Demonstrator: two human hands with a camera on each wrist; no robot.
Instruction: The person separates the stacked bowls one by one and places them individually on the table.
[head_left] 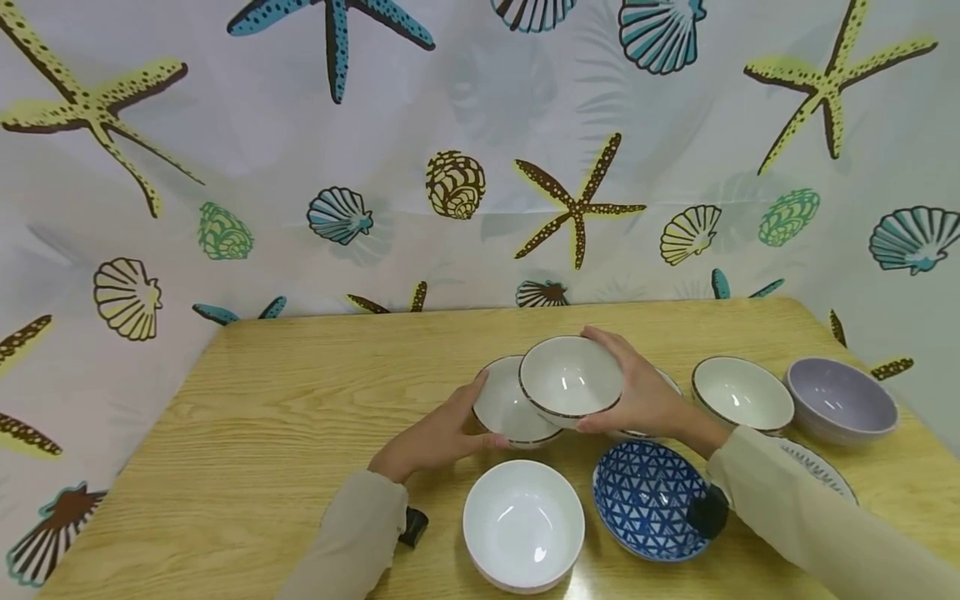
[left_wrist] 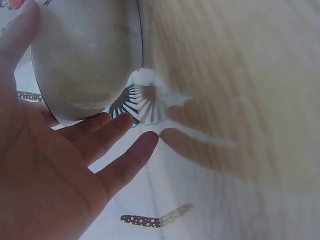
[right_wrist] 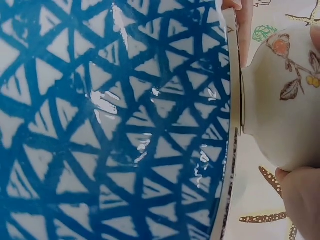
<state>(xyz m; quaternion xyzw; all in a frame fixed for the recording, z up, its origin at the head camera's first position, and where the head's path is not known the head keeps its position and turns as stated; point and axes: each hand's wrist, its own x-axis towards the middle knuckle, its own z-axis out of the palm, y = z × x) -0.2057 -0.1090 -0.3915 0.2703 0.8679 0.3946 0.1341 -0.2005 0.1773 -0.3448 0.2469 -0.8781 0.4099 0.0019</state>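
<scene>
My right hand (head_left: pixel 648 396) grips a cream bowl (head_left: pixel 570 373) with a thin brown rim, thumb at the near side and fingers at the far side. This bowl is tilted and overlaps a second brown-rimmed cream bowl (head_left: pixel 501 408) to its left. Around that second bowl's left side curls my left hand (head_left: pixel 442 429), the thumb at its near edge. The left wrist view shows the plain outer wall of a bowl (left_wrist: pixel 90 60) between thumb and fingers. Painted flowers mark the cream bowl (right_wrist: pixel 285 110) in the right wrist view.
Nearer me stand a plain white bowl (head_left: pixel 523 525) and a blue triangle-patterned bowl (head_left: pixel 641 500). Partly behind my right hand is another pale bowl (head_left: pixel 667 381). To the right are a brown-rimmed bowl (head_left: pixel 742 392), a purple bowl (head_left: pixel 843 400) and a grey-patterned dish (head_left: pixel 817 462) partly under my sleeve.
</scene>
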